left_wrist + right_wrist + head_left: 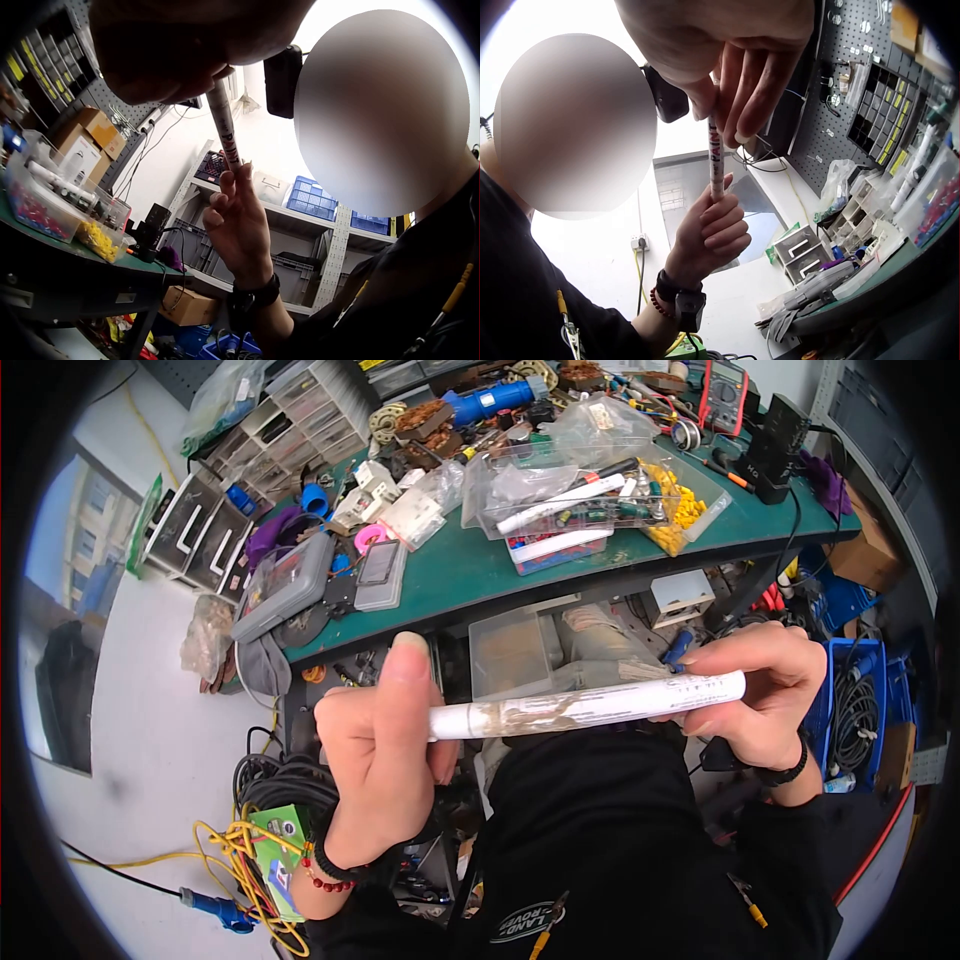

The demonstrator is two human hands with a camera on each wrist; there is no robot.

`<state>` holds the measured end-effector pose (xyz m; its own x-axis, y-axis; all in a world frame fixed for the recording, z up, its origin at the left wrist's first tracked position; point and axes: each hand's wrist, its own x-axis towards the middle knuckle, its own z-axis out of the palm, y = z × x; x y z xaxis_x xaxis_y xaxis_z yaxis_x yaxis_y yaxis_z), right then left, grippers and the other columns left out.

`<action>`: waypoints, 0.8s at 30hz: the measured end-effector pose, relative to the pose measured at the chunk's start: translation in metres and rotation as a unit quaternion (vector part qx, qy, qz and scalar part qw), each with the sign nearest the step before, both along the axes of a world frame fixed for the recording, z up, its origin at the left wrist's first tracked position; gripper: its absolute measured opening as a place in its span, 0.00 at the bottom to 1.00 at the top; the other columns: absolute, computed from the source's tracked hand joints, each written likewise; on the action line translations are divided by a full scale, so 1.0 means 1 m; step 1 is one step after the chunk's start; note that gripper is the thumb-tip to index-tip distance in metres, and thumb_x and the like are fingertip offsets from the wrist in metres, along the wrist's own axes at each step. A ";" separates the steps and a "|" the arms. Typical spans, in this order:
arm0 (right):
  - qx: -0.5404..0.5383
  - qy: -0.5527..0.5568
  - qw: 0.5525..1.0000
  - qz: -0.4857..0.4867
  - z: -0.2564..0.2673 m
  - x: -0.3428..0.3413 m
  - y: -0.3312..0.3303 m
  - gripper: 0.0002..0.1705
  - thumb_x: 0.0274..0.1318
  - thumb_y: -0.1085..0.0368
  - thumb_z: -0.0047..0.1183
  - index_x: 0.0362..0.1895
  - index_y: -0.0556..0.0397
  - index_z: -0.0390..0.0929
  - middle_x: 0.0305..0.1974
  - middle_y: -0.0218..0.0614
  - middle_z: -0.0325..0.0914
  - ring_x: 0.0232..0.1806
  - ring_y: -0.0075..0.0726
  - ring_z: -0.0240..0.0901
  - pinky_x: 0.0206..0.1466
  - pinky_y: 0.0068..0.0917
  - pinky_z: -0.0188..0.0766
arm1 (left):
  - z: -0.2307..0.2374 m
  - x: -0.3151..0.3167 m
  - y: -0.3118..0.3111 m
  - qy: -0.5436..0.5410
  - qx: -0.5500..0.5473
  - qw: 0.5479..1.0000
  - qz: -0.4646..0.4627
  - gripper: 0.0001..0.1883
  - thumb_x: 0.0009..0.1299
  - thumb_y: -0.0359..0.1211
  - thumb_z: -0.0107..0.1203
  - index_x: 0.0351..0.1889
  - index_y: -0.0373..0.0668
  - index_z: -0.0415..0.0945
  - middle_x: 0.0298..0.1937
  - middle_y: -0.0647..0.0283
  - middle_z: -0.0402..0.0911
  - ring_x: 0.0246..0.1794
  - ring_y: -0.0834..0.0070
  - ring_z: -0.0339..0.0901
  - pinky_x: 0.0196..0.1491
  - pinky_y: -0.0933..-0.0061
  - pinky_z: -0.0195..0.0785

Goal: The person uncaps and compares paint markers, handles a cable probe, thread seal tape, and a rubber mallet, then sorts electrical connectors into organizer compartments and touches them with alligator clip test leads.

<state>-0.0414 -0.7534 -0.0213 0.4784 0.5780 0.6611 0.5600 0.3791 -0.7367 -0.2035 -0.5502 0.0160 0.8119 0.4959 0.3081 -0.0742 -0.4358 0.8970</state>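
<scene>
While your left hand [385, 755] grips one end of the white paint marker [590, 705] between thumb and curled fingers, your right hand [768, 685] pinches the other end with thumb and fingertips. You hold the smudged marker almost level before your black top [590, 800], apart from the green workbench [450, 585], where yellow pieces [685, 510] lie heaped.

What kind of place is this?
Probably a workshop, perhaps for electrical work. You can see a cluttered green workbench, a red and grey multimeter towards its back, and a perforated pegboard.
</scene>
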 end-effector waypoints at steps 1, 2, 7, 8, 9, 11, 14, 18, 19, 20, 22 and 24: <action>0.001 0.001 1.000 0.004 0.000 0.000 0.000 0.19 0.35 0.72 0.75 0.36 0.62 0.84 0.33 0.42 0.86 0.32 0.31 0.84 0.37 0.19 0.77 | 0.000 0.000 0.000 0.001 0.001 1.000 0.004 0.33 0.80 0.45 0.36 0.08 0.44 0.58 0.05 0.69 0.57 0.03 0.82 0.52 0.08 0.78 0.47; -0.001 -0.001 1.000 0.003 0.001 0.000 0.000 0.19 0.35 0.72 0.75 0.36 0.63 0.84 0.33 0.43 0.85 0.32 0.31 0.84 0.38 0.19 0.77 | -0.001 -0.001 0.001 -0.003 0.003 1.000 -0.001 0.33 0.80 0.45 0.36 0.08 0.44 0.58 0.05 0.68 0.57 0.03 0.82 0.52 0.08 0.78 0.47; 0.007 -0.007 1.000 0.000 0.001 0.000 0.001 0.18 0.35 0.73 0.74 0.35 0.63 0.84 0.33 0.45 0.85 0.32 0.33 0.84 0.38 0.21 0.78 | -0.002 -0.003 0.004 -0.007 0.015 1.000 -0.011 0.34 0.80 0.45 0.36 0.08 0.43 0.59 0.06 0.68 0.58 0.04 0.82 0.53 0.09 0.78 0.47; 0.008 -0.007 1.000 0.002 0.000 0.000 0.001 0.18 0.35 0.73 0.74 0.35 0.63 0.84 0.33 0.45 0.85 0.32 0.33 0.84 0.38 0.21 0.78 | -0.002 -0.003 0.004 -0.008 0.015 1.000 -0.009 0.34 0.80 0.45 0.36 0.08 0.43 0.59 0.06 0.68 0.58 0.04 0.82 0.53 0.09 0.78 0.47; 0.003 -0.017 1.000 -0.004 0.000 0.001 0.001 0.18 0.35 0.72 0.74 0.35 0.63 0.84 0.33 0.45 0.85 0.32 0.33 0.84 0.38 0.21 0.78 | -0.002 -0.004 0.003 -0.009 0.020 1.000 -0.008 0.34 0.80 0.45 0.36 0.08 0.43 0.59 0.06 0.68 0.58 0.04 0.82 0.54 0.09 0.78 0.47; -0.001 -0.027 1.000 -0.009 0.000 0.001 0.000 0.18 0.35 0.72 0.74 0.35 0.63 0.84 0.32 0.45 0.85 0.32 0.33 0.84 0.38 0.21 0.78 | -0.002 -0.004 0.003 -0.011 0.025 1.000 -0.006 0.34 0.80 0.45 0.36 0.08 0.42 0.59 0.06 0.68 0.59 0.04 0.81 0.54 0.09 0.78 0.47; -0.004 -0.024 1.000 -0.003 -0.001 0.002 0.001 0.17 0.35 0.72 0.74 0.34 0.62 0.84 0.32 0.46 0.85 0.32 0.35 0.84 0.37 0.22 0.78 | -0.003 -0.004 0.003 -0.014 0.027 1.000 -0.009 0.34 0.80 0.45 0.36 0.08 0.42 0.59 0.06 0.68 0.59 0.04 0.81 0.55 0.10 0.78 0.47; 0.005 -0.006 1.000 0.004 -0.001 0.001 0.002 0.16 0.36 0.72 0.73 0.34 0.62 0.84 0.32 0.46 0.85 0.30 0.36 0.84 0.35 0.23 0.77 | -0.004 -0.004 0.003 -0.019 0.028 0.999 -0.005 0.34 0.80 0.45 0.35 0.09 0.42 0.59 0.06 0.68 0.59 0.04 0.81 0.56 0.09 0.78 0.47; 0.002 -0.002 1.000 0.003 -0.001 0.001 0.002 0.16 0.35 0.73 0.73 0.34 0.62 0.84 0.32 0.46 0.85 0.30 0.36 0.84 0.35 0.23 0.77 | -0.004 -0.004 0.004 -0.021 0.027 0.999 -0.004 0.33 0.81 0.44 0.35 0.09 0.41 0.59 0.06 0.67 0.59 0.04 0.81 0.56 0.09 0.78 0.47; 0.002 -0.002 1.000 0.002 -0.001 0.001 0.002 0.16 0.35 0.73 0.73 0.34 0.62 0.84 0.32 0.46 0.85 0.30 0.36 0.84 0.35 0.23 0.77 | -0.004 -0.004 0.003 -0.021 0.027 0.999 -0.004 0.33 0.81 0.44 0.35 0.09 0.41 0.59 0.06 0.67 0.59 0.04 0.81 0.56 0.09 0.78 0.47; 0.012 -0.016 1.000 0.012 0.000 0.002 0.003 0.15 0.36 0.74 0.73 0.34 0.62 0.84 0.30 0.45 0.85 0.30 0.36 0.83 0.34 0.23 0.77 | -0.002 -0.004 0.002 -0.025 0.034 0.999 -0.012 0.33 0.81 0.43 0.36 0.10 0.40 0.60 0.07 0.67 0.60 0.05 0.81 0.56 0.10 0.78 0.47; 0.013 -0.019 1.000 0.014 0.000 0.002 0.004 0.15 0.37 0.75 0.72 0.34 0.61 0.85 0.30 0.45 0.85 0.30 0.36 0.83 0.34 0.23 0.77 | -0.001 -0.003 0.001 -0.024 0.040 0.999 -0.008 0.32 0.80 0.43 0.36 0.11 0.40 0.61 0.08 0.67 0.61 0.05 0.82 0.56 0.10 0.79 0.48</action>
<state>-0.0394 -0.7493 -0.0212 0.4360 0.5729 0.6940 0.5762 0.4146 -0.7043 -0.2065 -0.5490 0.0146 0.8025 0.4554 0.3854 -0.1244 -0.5041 0.8546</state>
